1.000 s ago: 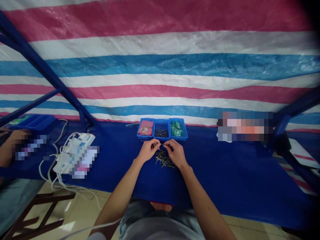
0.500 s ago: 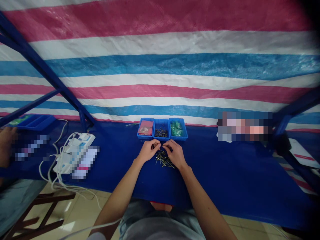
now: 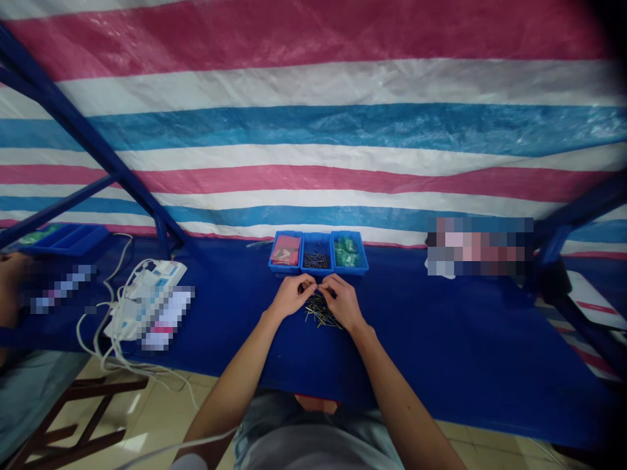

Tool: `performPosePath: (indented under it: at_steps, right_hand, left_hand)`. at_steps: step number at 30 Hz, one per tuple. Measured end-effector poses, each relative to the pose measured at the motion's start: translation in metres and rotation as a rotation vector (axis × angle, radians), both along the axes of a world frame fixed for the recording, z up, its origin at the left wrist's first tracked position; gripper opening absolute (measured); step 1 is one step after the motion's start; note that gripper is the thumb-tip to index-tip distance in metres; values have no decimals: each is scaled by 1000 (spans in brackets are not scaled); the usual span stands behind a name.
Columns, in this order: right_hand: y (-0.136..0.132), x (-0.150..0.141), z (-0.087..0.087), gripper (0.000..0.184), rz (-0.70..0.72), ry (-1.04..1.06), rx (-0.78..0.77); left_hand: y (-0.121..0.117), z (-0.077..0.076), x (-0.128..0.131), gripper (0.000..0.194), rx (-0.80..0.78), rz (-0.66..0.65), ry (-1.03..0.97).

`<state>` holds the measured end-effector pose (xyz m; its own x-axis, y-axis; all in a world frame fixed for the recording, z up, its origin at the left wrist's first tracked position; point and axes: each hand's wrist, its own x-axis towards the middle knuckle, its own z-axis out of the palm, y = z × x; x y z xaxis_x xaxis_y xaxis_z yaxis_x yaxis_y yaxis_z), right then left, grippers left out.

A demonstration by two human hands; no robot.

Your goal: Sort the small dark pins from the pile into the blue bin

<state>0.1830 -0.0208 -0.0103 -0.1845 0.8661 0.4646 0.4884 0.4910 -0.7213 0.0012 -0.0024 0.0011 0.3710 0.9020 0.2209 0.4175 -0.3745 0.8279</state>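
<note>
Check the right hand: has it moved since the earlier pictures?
Yes, slightly: the right hand sits a little lower in view, further from the middle blue bin.

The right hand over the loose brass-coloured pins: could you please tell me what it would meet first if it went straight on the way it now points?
The right hand would likely meet the left hand's fingertips first, as they nearly meet above the loose brass-coloured pins; depth is unclear here.
</note>
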Motion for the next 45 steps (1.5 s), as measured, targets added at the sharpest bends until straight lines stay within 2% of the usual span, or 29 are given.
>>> performPosePath:
  at_steps: [8,21,29,45]
  right_hand:
    - [0,1,0,22,9,14,15]
    - [1,2,-3,12,-7,25,3]
    - [1,3,0,14,-3,22,5]
    - [2,3,-2,15,-2,8,-4]
  left_hand:
    - [-1,2,0,19,14,3,17]
    - [0,-1,-1,18,18,3,14]
    - [-1,4,-1,19,22,6,7]
    - [-1,4,0,21,25,18,-10]
